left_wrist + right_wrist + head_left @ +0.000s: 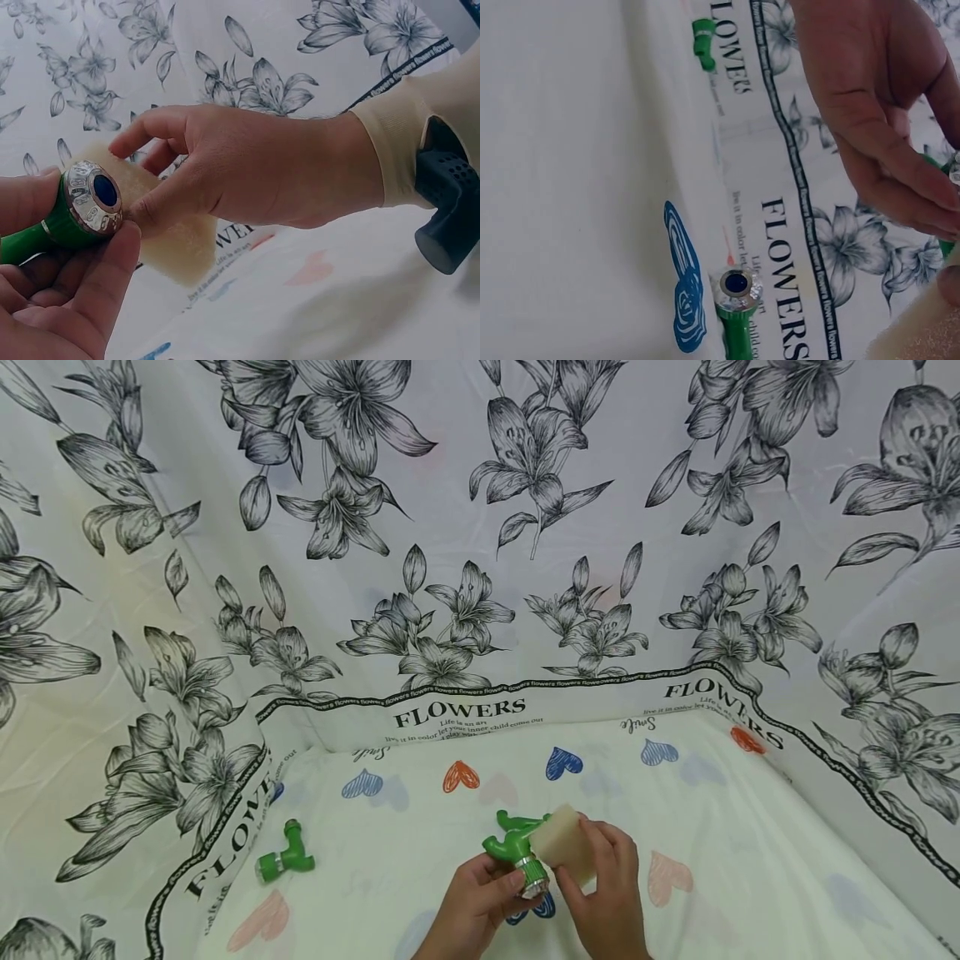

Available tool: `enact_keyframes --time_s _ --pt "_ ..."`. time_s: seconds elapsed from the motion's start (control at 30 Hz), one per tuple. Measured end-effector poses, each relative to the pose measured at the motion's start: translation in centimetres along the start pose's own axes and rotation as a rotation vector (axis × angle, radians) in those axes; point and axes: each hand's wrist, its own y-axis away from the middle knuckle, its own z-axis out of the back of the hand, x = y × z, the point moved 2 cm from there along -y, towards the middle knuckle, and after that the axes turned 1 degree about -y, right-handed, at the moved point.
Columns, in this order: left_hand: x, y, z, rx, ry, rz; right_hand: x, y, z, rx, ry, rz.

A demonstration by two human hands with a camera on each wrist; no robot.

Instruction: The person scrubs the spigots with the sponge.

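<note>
My left hand (474, 897) grips a green plastic tap (516, 847) by its knob end, fingers and thumb around the ribbed part. The knob (94, 196) has a silvery collar and a dark blue centre, seen in the left wrist view. My right hand (611, 889) pinches a cream sponge block (562, 842) between thumb and fingers, close against the tap's side. In the right wrist view the sponge (919, 330) fills the lower right corner. Just behind the held tap, a second green tap (737, 330) lies on the cloth, partly hidden in the head view.
A third green tap (288, 853) lies on its side at the left of the table. The white cloth (375, 860) has printed red and blue hearts. Flower-printed curtains (450, 527) hang behind and on both sides.
</note>
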Motion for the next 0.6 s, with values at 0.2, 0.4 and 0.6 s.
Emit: enact_keyframes --time_s 0.2,0.4,0.6 --pt "-0.06 0.05 0.09 -0.006 0.005 0.004 -0.71 -0.03 0.17 -0.013 -0.005 -0.11" --pt "-0.17 0.15 0.02 -0.017 -0.014 -0.008 -0.21 0.38 -0.2 0.055 -0.024 -0.114" --pt "-0.24 -0.02 0.36 -0.069 -0.071 -0.009 0.07 0.3 -0.16 0.139 -0.11 -0.086"
